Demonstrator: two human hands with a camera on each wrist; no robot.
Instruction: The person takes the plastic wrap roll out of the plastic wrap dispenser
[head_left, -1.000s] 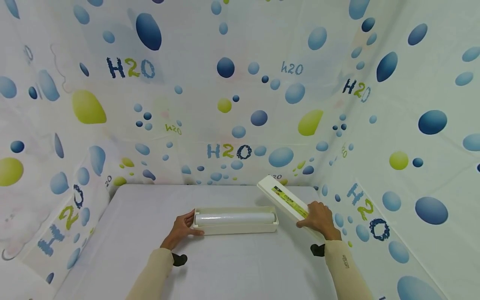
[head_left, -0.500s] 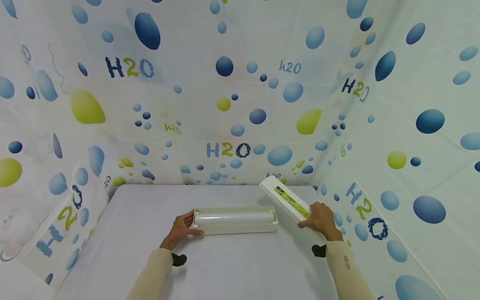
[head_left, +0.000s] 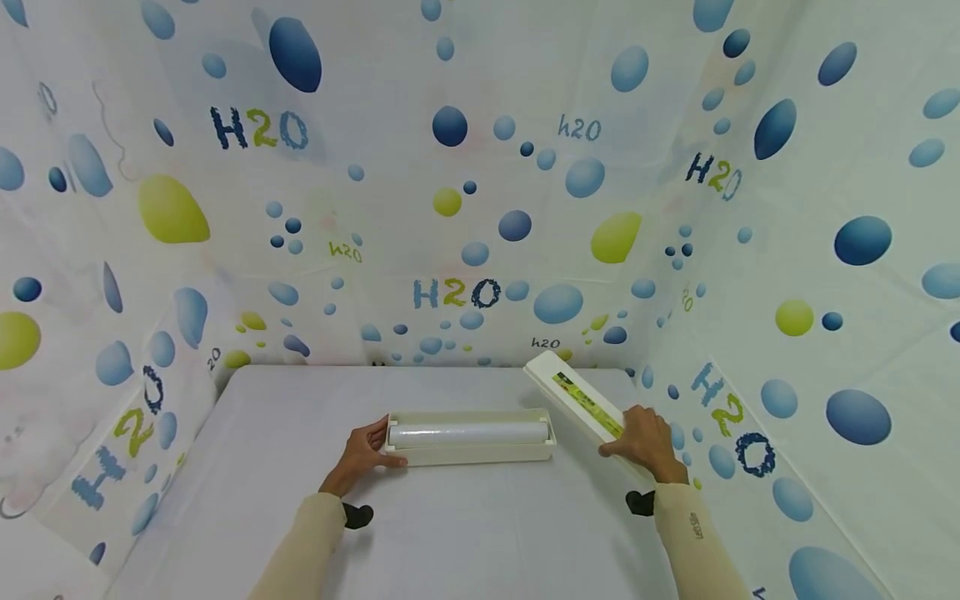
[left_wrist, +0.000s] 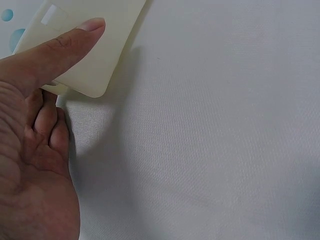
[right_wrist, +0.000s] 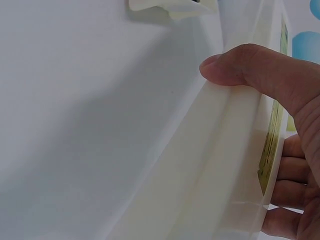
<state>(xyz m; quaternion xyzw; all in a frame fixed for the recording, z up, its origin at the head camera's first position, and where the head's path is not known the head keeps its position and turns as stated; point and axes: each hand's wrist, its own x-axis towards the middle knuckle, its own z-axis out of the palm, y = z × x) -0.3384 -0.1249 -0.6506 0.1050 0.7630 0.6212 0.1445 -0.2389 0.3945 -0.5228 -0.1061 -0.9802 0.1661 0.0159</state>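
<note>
A long cream dispenser box (head_left: 480, 457) lies uncovered on the table, with a shiny roll of plastic wrap (head_left: 468, 434) inside it. My left hand (head_left: 363, 454) grips the box's left end, thumb on the front wall and fingers behind; the left wrist view shows that thumb across the box wall (left_wrist: 95, 60). Off to the right, my right hand (head_left: 643, 442) holds the box's cream lid (head_left: 542, 367) at a slant, apart from the box. A yellow-green label (head_left: 585, 402) runs along the lid. In the right wrist view my thumb presses the lid's edge, with fingers on its labelled side.
A white cloth covers the table (head_left: 450, 533). Behind it and at both sides hang white curtains (head_left: 390, 208) printed with blue and green drops and "H2O". The right curtain stands close beside my right hand.
The lid in my right hand has shifted very slightly to the right. My left hand and the box stay in place, and the head view has tilted a little.
</note>
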